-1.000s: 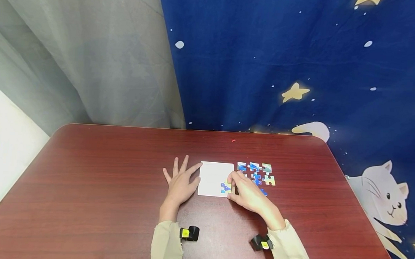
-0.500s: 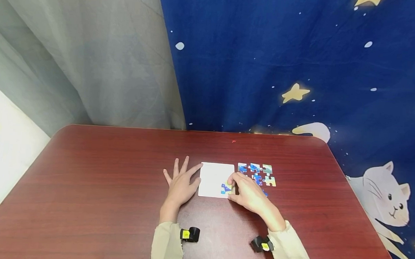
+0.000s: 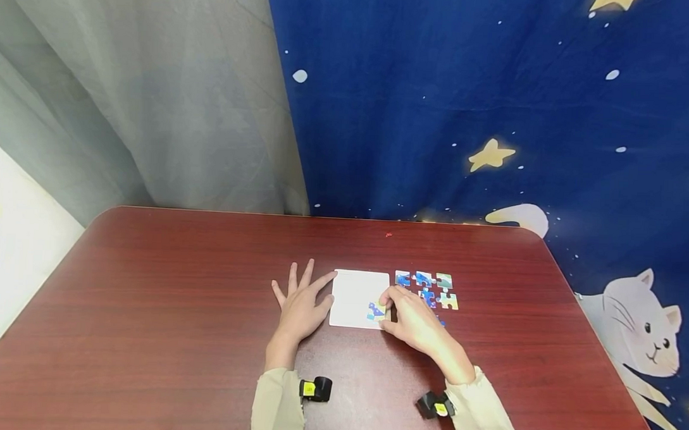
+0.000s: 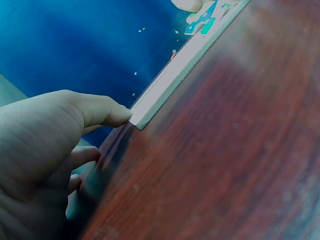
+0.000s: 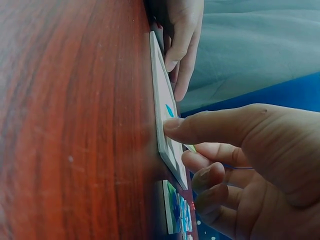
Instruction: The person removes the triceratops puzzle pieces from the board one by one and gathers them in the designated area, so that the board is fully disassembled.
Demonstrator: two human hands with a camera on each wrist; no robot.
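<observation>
A white square puzzle board (image 3: 353, 297) lies flat on the table. My left hand (image 3: 301, 308) is at its left side with fingers spread, index fingertip and thumb against the edge. My right hand (image 3: 412, 315) pinches a blue and yellow puzzle piece (image 3: 375, 311) at the board's lower right corner. In the left wrist view the puzzle piece (image 4: 202, 21) stands tilted over the board (image 4: 175, 65). From the right wrist, the thumb (image 5: 182, 127) presses near the board's rim, and the piece is mostly hidden behind it.
Several loose puzzle pieces (image 3: 424, 279) lie right of the board, some partly covered by the right hand. A tiny red scrap (image 3: 389, 234) sits near the back edge of the brown table (image 3: 176, 310). Grey and blue curtains (image 3: 411, 103) hang behind.
The puzzle piece has turned and tilted slightly in the right fingers, which have shifted a touch to the right. The left hand and the board stay in place.
</observation>
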